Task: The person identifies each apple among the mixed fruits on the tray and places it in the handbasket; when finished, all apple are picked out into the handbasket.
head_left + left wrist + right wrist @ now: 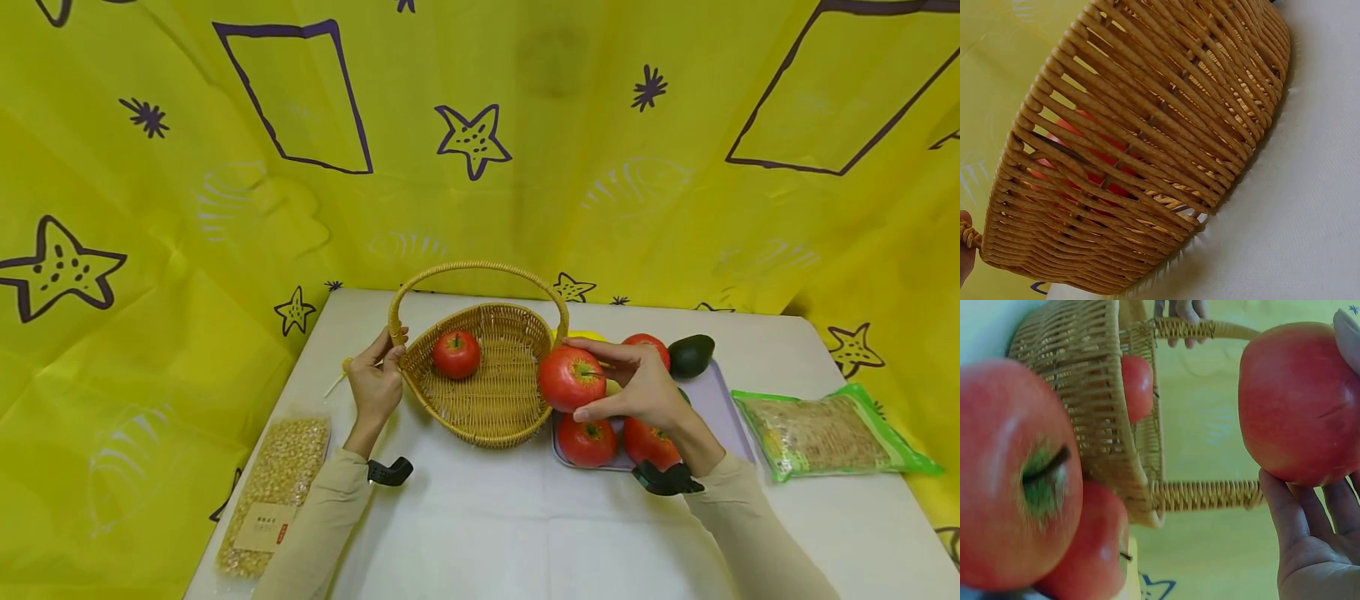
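Note:
A wicker basket (487, 408) with an arched handle stands mid-table, one red apple (456, 354) inside at its left. My left hand (377, 379) grips the base of the handle on the left side; in the left wrist view the basket's woven wall (1147, 125) fills most of the picture. Between thumb and fingers my right hand (641, 387) holds another red apple (572, 379), raised beside the basket's right rim. Below that hand, more red apples (587, 442) lie on a pale purple tray (723, 400). The right wrist view shows the held apple (1300, 403) clear of the basket.
A dark green avocado (691, 357) and a partly hidden yellow fruit (585, 335) are at the tray's back. To the right lies a green-edged bag (832, 433); to the left, a pack of yellow kernels (277, 483). A yellow curtain (480, 208) hangs behind the table.

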Available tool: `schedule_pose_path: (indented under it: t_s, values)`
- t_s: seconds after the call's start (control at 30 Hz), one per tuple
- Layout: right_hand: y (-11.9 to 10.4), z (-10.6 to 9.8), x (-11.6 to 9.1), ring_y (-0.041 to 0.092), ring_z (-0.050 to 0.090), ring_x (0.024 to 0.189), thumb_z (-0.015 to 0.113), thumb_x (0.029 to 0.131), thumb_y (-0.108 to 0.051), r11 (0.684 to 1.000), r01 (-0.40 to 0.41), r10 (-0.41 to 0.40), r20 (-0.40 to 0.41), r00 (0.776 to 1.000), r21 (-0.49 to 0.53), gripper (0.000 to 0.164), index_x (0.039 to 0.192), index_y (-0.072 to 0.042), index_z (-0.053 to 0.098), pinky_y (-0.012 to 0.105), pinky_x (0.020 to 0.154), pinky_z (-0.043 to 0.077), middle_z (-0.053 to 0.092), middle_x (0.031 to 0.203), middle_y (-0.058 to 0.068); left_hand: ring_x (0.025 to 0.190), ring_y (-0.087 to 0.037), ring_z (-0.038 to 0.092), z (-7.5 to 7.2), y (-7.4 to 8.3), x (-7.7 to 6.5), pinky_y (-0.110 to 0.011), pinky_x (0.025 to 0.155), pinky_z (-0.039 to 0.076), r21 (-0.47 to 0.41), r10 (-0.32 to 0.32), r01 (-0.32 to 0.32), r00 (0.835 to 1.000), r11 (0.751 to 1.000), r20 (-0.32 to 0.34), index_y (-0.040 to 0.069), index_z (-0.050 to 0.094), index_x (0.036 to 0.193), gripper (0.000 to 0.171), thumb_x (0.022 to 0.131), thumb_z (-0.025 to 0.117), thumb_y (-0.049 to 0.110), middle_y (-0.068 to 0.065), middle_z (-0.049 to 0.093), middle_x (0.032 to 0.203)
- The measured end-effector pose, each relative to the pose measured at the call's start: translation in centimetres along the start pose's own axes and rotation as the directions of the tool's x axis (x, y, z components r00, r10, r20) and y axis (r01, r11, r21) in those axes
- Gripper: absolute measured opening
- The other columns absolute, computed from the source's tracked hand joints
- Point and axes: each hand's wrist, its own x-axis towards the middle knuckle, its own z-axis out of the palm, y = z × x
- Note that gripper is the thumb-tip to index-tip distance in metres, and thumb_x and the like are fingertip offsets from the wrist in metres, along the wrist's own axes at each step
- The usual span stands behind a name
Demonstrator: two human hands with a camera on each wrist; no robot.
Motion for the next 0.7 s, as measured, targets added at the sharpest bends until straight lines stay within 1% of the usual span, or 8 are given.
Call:
schedule_pose_path:
  t_s: [0.13, 0.23, 0.37, 0.57, 0.7]
  values:
    - [-0.1, 1.0, 0.4, 0.017, 0.075, 0.116, 0.094, 0.073, 0.002, 0.999, -0.026, 0.026, 0.009, 1.0, 0.025, 0.08, 0.146, -0.004, 0.064, 0.033, 0.096, 0.064, 0.072, 0.137, -0.002, 0.105, -0.049, 0.074, 0.0, 0.0, 0.0, -0.01, 0.084, 0.058, 0.001, -0.009, 0.009, 1.0, 1.0, 0.005, -0.013, 0.069, 0.131, 0.036, 0.096, 0.064, -0.017, -0.031, 0.076, 0.113]
    - [-0.2, 1.7, 0.8, 0.018, 0.074, 0.118, 0.095, 0.072, 0.002, 0.999, -0.018, 0.017, 0.025, 1.0, 0.041, 0.082, 0.147, -0.005, 0.064, 0.034, 0.097, 0.064, 0.071, 0.14, 0.0, 0.104, -0.047, 0.075, -0.1, 0.1, 0.0, -0.011, 0.085, 0.059, -0.001, -0.018, 0.018, 1.0, 1.0, 0.001, -0.01, 0.07, 0.132, 0.037, 0.096, 0.064, -0.016, -0.029, 0.077, 0.113]
    - [-0.1, 2.6, 1.5, 0.017, 0.072, 0.122, 0.096, 0.071, 0.002, 0.999, 0.015, -0.018, 0.056, 0.998, 0.047, 0.083, 0.147, -0.005, 0.063, 0.033, 0.099, 0.063, 0.07, 0.142, 0.004, 0.103, -0.047, 0.075, 0.0, 0.2, 0.0, -0.011, 0.084, 0.059, -0.002, -0.03, 0.03, 1.0, 1.0, -0.007, -0.01, 0.071, 0.13, 0.038, 0.094, 0.063, -0.019, -0.03, 0.077, 0.112]
    - [0.0, 4.1, 2.5, 0.015, 0.071, 0.124, 0.096, 0.071, 0.0, 0.998, 0.036, -0.039, 0.075, 0.996, 0.042, 0.083, 0.147, -0.008, 0.064, 0.031, 0.102, 0.061, 0.069, 0.143, 0.011, 0.102, -0.051, 0.073, 0.1, 0.4, 0.0, -0.008, 0.082, 0.057, 0.015, -0.033, 0.033, 0.999, 0.999, -0.018, -0.015, 0.069, 0.128, 0.038, 0.093, 0.061, -0.023, -0.034, 0.075, 0.112]
    - [0.0, 5.0, 3.2, 0.017, 0.069, 0.126, 0.096, 0.073, -0.003, 0.999, 0.021, -0.026, 0.091, 0.995, 0.05, 0.082, 0.148, -0.01, 0.064, 0.033, 0.104, 0.06, 0.067, 0.145, 0.013, 0.103, -0.054, 0.072, 0.3, 0.7, 0.0, -0.008, 0.083, 0.057, 0.027, -0.042, 0.042, 0.999, 0.999, -0.02, -0.018, 0.067, 0.128, 0.037, 0.093, 0.058, -0.025, -0.037, 0.074, 0.112]
